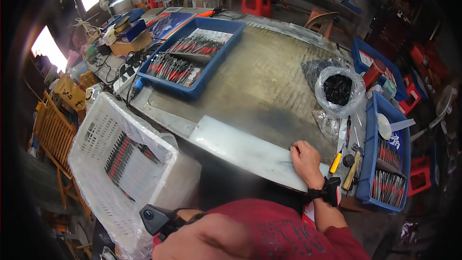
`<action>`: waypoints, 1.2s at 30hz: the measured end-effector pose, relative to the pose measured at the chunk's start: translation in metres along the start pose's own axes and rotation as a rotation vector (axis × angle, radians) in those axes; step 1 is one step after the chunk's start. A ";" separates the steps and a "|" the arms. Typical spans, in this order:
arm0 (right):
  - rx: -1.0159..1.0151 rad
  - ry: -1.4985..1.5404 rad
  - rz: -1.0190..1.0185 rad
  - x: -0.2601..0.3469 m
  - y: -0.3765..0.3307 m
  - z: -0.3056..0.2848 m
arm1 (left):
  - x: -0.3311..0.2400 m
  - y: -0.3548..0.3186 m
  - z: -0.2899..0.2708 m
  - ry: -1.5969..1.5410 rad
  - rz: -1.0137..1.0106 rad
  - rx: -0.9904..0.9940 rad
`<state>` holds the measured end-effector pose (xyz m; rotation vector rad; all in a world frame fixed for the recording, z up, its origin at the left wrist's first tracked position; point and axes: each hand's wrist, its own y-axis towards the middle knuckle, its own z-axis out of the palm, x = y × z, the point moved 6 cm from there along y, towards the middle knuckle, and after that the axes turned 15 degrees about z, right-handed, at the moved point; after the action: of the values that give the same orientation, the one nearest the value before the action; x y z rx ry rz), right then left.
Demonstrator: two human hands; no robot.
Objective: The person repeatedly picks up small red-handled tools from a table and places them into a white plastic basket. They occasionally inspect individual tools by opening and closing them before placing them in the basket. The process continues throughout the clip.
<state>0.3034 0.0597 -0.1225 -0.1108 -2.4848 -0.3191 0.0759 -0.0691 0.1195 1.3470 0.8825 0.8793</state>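
Observation:
My right hand (pixel 306 162) lies at the right end of a white board (pixel 240 147) along the table's near edge. Its fingers are curled closed; whatever they may hold is hidden. A dark strap with a small device (pixel 331 191) circles that wrist. Close to the lower edge, my left hand (pixel 207 236) is a large blurred shape in front of my red shirt, its fingers not distinguishable. A black device (pixel 159 219) sits by that wrist. Nearest my right hand lie a yellow-handled screwdriver (pixel 336 162) and a wooden-handled tool (pixel 352 173).
A plastic-lined white crate (pixel 98 132) with rows of black-and-red tools stands at left. Similar tools fill a blue tray (pixel 204 84) on the table (pixel 260 72) and a blue bin (pixel 367 183) at right. A clear bag (pixel 353 108) holds small black parts. Red stools (pixel 256 2) stand around.

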 end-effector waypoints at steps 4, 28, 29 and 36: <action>-0.010 -0.013 -0.010 -0.002 0.000 0.001 | -0.015 0.011 0.006 0.264 -0.331 -0.133; -0.023 -0.002 -0.011 -0.004 0.002 0.003 | -0.003 -0.002 -0.005 0.094 0.116 -0.127; -0.023 -0.001 -0.010 -0.003 0.002 0.003 | -0.001 -0.003 -0.005 0.096 0.119 -0.131; -0.025 -0.002 -0.002 -0.001 0.003 0.002 | 0.003 -0.002 -0.009 0.137 0.140 -0.125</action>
<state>0.3038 0.0629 -0.1241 -0.1193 -2.4834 -0.3515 0.0695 -0.0624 0.1168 1.2622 0.8299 1.1278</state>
